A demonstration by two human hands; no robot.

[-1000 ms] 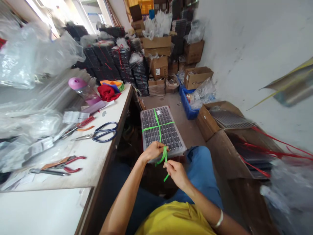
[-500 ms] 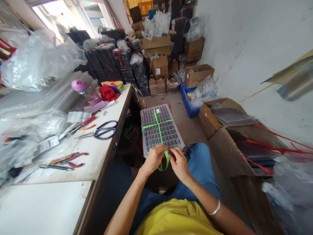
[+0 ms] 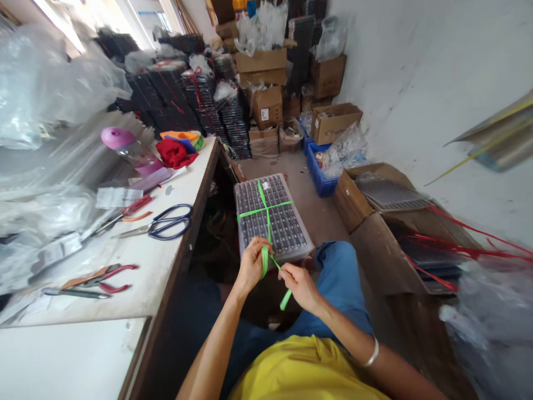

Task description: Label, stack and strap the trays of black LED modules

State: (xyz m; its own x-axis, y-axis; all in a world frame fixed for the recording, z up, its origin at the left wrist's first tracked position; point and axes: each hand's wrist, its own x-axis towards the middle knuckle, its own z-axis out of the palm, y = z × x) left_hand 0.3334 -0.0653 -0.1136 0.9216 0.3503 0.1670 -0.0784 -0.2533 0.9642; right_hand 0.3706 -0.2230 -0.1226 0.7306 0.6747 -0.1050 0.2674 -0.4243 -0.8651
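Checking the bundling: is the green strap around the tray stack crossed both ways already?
Yes. The green strap crosses lengthwise and widthwise over the tray stack; its loose ends are held by the left hand and right hand.

scissors (image 3: 160, 225) and pliers (image 3: 104, 278) on workbench (image 3: 175, 261)

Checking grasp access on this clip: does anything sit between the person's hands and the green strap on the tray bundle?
Nothing visible does. The left hand and right hand both already pinch the green strap at the near edge of the tray bundle, which rests on the lap.
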